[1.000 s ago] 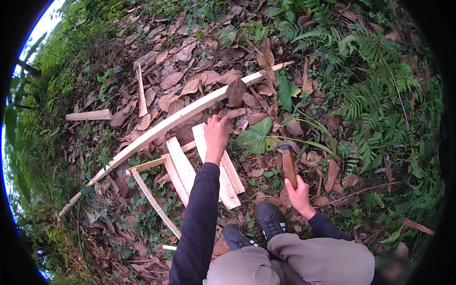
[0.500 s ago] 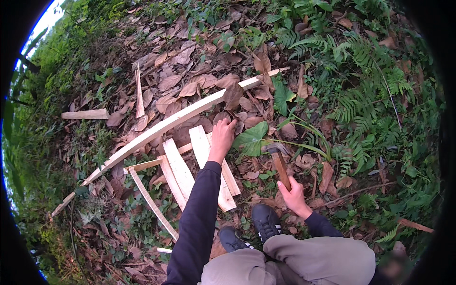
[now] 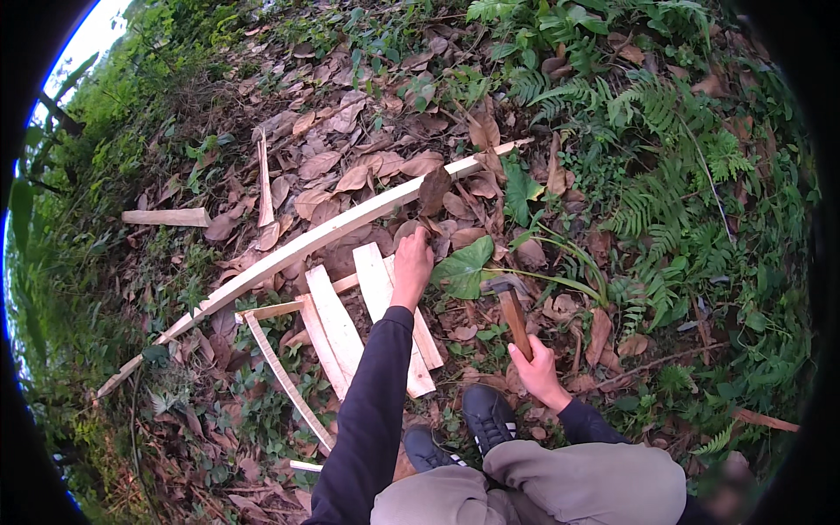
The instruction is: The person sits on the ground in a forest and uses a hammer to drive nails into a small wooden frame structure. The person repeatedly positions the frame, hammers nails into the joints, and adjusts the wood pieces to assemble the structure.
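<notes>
My right hand (image 3: 539, 374) is wrapped round the wooden handle of a hammer (image 3: 514, 322), its metal head pointing away from me. Farther left, my left hand (image 3: 412, 269) reaches over the upper end of a pale wooden slat (image 3: 374, 287), beside dry leaves. Its fingers are drawn together; whatever is between them is too small to make out. More slats (image 3: 335, 320) lie side by side across a crosspiece (image 3: 273, 310), whose left end meets a thin wooden strip (image 3: 287, 381).
Beyond the slats, a long pale wooden beam (image 3: 337, 229) lies diagonally on the leaf litter. Two short wood pieces, a stub (image 3: 166, 217) and a splinter (image 3: 265, 182), lie past it. A broad green leaf (image 3: 464, 267) grows near my left hand; ferns (image 3: 652, 210) cover the right.
My left hand's fingers have drawn closer together and the hand has shifted slightly toward me. The hammer stays in my right hand, nearly unmoved. The view has tilted a little.
</notes>
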A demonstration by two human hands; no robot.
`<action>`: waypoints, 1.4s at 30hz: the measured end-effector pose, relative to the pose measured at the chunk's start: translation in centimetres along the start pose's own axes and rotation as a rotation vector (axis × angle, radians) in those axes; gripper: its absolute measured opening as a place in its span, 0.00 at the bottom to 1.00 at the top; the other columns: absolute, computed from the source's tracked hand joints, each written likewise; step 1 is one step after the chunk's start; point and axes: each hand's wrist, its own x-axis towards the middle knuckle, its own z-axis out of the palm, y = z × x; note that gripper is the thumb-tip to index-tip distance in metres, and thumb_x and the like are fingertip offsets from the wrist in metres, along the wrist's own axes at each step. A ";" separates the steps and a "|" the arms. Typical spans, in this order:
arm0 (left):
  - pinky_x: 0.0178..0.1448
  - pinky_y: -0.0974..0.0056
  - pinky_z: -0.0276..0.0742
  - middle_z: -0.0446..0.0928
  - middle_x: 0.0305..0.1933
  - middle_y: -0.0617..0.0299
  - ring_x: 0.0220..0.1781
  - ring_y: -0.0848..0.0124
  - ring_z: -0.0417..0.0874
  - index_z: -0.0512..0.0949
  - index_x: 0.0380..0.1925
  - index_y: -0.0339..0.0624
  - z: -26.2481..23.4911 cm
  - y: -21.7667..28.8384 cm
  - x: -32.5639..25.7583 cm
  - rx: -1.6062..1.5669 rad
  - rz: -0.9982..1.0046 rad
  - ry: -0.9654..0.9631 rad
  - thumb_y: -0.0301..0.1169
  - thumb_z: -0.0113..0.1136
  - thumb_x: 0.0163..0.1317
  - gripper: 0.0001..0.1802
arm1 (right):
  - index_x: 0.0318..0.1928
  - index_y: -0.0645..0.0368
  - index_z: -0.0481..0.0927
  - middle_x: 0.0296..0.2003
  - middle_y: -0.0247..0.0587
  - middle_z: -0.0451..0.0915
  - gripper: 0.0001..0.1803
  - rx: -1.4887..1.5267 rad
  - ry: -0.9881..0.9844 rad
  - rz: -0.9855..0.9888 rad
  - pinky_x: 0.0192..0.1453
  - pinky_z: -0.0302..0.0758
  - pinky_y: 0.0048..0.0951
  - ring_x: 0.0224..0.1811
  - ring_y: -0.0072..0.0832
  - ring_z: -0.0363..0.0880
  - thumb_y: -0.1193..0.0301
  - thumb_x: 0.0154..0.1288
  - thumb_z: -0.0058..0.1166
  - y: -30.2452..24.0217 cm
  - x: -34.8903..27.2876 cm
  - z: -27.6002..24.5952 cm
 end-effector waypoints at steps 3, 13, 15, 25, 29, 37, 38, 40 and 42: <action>0.49 0.54 0.81 0.83 0.39 0.50 0.45 0.55 0.85 0.73 0.53 0.40 -1.3 1.0 -0.1 -0.244 -0.195 -0.052 0.24 0.63 0.61 0.19 | 0.36 0.66 0.75 0.18 0.46 0.72 0.14 0.016 0.018 -0.033 0.26 0.68 0.36 0.19 0.29 0.70 0.66 0.71 0.61 0.0 0.0 0.2; 0.48 0.66 0.79 0.85 0.40 0.62 0.43 0.74 0.84 0.81 0.50 0.40 -8.4 4.1 -10.3 -0.593 -0.494 0.203 0.33 0.62 0.71 0.12 | 0.34 0.62 0.75 0.17 0.29 0.72 0.13 0.292 -0.083 0.152 0.20 0.64 0.28 0.17 0.16 0.69 0.67 0.73 0.59 1.9 -0.5 2.2; 0.48 0.66 0.79 0.85 0.41 0.61 0.44 0.74 0.84 0.82 0.48 0.39 -8.7 3.9 -15.9 -0.611 -0.570 0.209 0.33 0.63 0.71 0.11 | 0.34 0.60 0.73 0.17 0.28 0.70 0.13 0.322 -0.148 0.202 0.16 0.62 0.28 0.14 0.16 0.69 0.67 0.74 0.58 0.7 -0.7 2.5; 0.43 0.68 0.82 0.86 0.38 0.59 0.38 0.75 0.86 0.81 0.43 0.36 -10.1 7.1 -29.1 -0.515 -0.622 0.218 0.29 0.64 0.70 0.08 | 0.37 0.63 0.75 0.17 0.33 0.73 0.13 0.171 -0.316 0.115 0.21 0.66 0.31 0.16 0.20 0.70 0.65 0.73 0.58 -0.1 0.1 4.6; 0.40 0.58 0.81 0.82 0.37 0.53 0.37 0.59 0.86 0.77 0.43 0.38 -15.2 10.0 -28.8 -0.516 -0.296 -0.322 0.30 0.63 0.67 0.09 | 0.38 0.66 0.76 0.18 0.40 0.73 0.15 0.046 -0.369 -0.088 0.28 0.68 0.35 0.21 0.23 0.71 0.64 0.71 0.60 -1.8 4.5 5.5; 0.41 0.54 0.81 0.83 0.35 0.53 0.38 0.55 0.86 0.79 0.41 0.40 -25.0 6.3 -32.3 -0.291 -0.091 -0.647 0.34 0.63 0.68 0.10 | 0.39 0.64 0.74 0.22 0.56 0.77 0.11 -0.362 -0.395 -0.539 0.28 0.72 0.42 0.23 0.52 0.78 0.69 0.69 0.58 -13.3 12.4 2.8; 0.40 0.55 0.81 0.84 0.35 0.53 0.38 0.55 0.87 0.79 0.41 0.40 -27.3 6.2 -33.3 -0.281 -0.106 -0.648 0.34 0.64 0.67 0.09 | 0.45 0.64 0.75 0.25 0.54 0.80 0.11 -0.477 -0.353 -0.736 0.31 0.74 0.42 0.27 0.49 0.81 0.69 0.70 0.59 -15.3 13.3 1.8; 0.39 0.56 0.81 0.84 0.35 0.54 0.37 0.57 0.87 0.80 0.41 0.40 -31.1 6.5 -34.7 -0.325 -0.168 -0.628 0.33 0.64 0.67 0.09 | 0.45 0.57 0.74 0.30 0.46 0.81 0.13 -0.958 -0.295 -0.984 0.34 0.78 0.46 0.31 0.47 0.83 0.70 0.62 0.62 -21.0 14.4 -1.5; 0.38 0.58 0.81 0.85 0.35 0.54 0.36 0.59 0.87 0.80 0.41 0.39 -34.9 7.4 -37.4 -0.427 -0.300 -0.626 0.32 0.64 0.67 0.09 | 0.44 0.56 0.75 0.31 0.39 0.80 0.16 -1.153 -0.323 -1.103 0.36 0.79 0.43 0.32 0.42 0.84 0.70 0.56 0.65 -27.4 13.7 -3.6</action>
